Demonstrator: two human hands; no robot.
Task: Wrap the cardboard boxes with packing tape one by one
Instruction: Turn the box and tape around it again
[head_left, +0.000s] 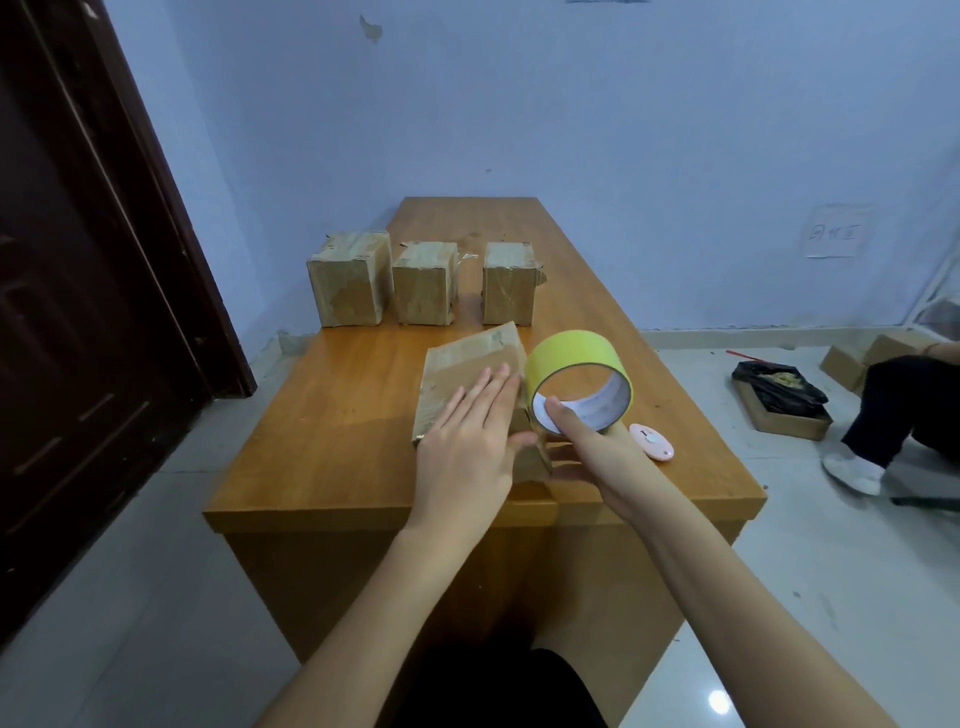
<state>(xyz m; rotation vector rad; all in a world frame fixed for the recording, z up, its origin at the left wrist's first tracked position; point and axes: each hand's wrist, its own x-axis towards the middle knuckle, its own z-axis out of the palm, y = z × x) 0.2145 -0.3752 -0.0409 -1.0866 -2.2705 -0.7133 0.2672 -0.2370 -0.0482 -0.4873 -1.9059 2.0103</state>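
Observation:
A cardboard box (467, 364) lies near the middle of the wooden table (322, 415). My left hand (467, 441) rests flat on its top with the fingers straight. Just right of the box, my right hand (592, 447) grips a yellow tape roll (571, 353), with the thumb inside the white core and the fingers under the roll. The roll touches the box's right side. Three more cardboard boxes stand in a row farther back: left (348, 280), middle (423, 283), right (509, 283).
A small pink cutter (652, 440) lies on the table right of my right hand. A dark door (78, 260) is at the left. At the right, a person's leg (893, 410), a black bag in a box (779, 395) and more boxes (852, 364) are on the floor.

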